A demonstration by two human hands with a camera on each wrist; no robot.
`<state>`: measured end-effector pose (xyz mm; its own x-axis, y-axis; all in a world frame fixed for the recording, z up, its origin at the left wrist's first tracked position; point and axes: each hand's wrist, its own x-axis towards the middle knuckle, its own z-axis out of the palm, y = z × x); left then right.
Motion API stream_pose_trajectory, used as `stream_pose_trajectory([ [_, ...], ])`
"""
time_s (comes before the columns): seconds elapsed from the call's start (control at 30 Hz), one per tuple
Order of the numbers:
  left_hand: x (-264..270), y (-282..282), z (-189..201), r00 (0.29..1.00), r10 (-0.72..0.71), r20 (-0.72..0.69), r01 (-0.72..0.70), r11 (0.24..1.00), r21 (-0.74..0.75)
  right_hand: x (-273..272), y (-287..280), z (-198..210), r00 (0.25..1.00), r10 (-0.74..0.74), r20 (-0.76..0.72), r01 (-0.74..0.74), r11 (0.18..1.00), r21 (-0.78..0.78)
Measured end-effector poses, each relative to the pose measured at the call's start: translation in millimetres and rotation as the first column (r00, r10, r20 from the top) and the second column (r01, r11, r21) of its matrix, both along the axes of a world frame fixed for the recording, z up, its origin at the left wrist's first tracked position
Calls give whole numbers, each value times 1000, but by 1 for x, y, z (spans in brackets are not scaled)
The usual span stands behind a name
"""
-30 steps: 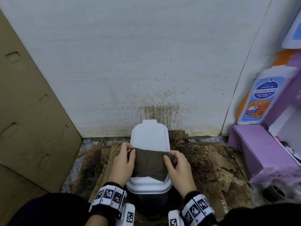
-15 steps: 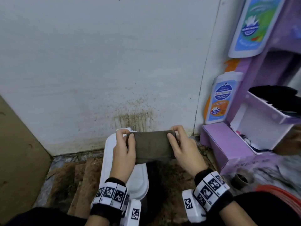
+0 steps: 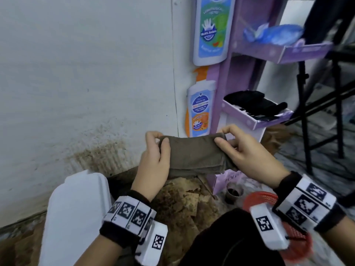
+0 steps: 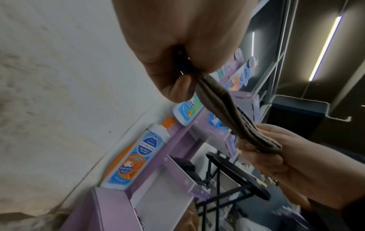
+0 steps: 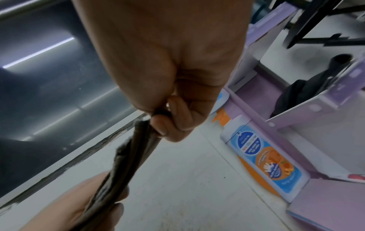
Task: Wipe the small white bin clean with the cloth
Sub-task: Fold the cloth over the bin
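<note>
A folded olive-brown cloth (image 3: 194, 154) hangs in the air, stretched between my two hands. My left hand (image 3: 155, 152) pinches its left end and my right hand (image 3: 233, 143) pinches its right end. The left wrist view shows the cloth (image 4: 227, 106) edge-on, running from my left hand (image 4: 177, 65) to my right hand (image 4: 262, 150). In the right wrist view the cloth (image 5: 128, 154) runs from my right hand (image 5: 166, 115) down to my left hand (image 5: 92, 203). The small white bin (image 3: 75, 214) stands on the floor at lower left, lid closed, away from the cloth.
A stained white wall (image 3: 86, 83) rises behind the bin. A purple cardboard display stand (image 3: 255, 120) with printed bottle cut-outs and black items stands at right. Torn brown cardboard (image 3: 184, 204) covers the floor. A red coil (image 3: 259, 200) and a small dark cup (image 3: 233, 192) lie near my right wrist.
Both hands lifted the cloth off the bin lid and carried it up and to the right. The view swung right, so the bin now sits at lower left.
</note>
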<state>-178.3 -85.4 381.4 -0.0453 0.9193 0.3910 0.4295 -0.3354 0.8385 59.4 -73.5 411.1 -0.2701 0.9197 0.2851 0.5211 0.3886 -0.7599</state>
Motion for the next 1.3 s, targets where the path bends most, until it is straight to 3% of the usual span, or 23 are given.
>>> stream_pose_trajectory([
  [0.13,46,27,-8,990,-118,-73,119,993,15,54,8,-10,996,-86,35,87,996,-28],
  [0.27,94,50,-28,959,-259,-119,261,965,9,106,15,-44,981,-185,64,189,980,-55],
  [0.47,159,81,-91,878,-423,-224,404,906,-126,164,12,-123,950,-309,-48,293,933,-208],
  [0.63,194,101,-163,776,-571,-267,492,814,-310,193,3,-216,907,-414,-76,365,864,-347],
  [0.83,215,99,-251,806,-586,-86,478,729,-490,204,-5,-323,831,-555,-42,484,758,-437],
  [0.97,226,108,-312,824,-559,-88,412,699,-584,206,-2,-377,795,-606,16,533,686,-496],
  [1.1,237,117,-347,861,-499,-98,327,690,-646,208,8,-414,788,-614,53,547,658,-518],
  [1.3,243,132,-391,842,-515,-161,288,681,-673,218,15,-440,789,-608,89,538,612,-580],
])
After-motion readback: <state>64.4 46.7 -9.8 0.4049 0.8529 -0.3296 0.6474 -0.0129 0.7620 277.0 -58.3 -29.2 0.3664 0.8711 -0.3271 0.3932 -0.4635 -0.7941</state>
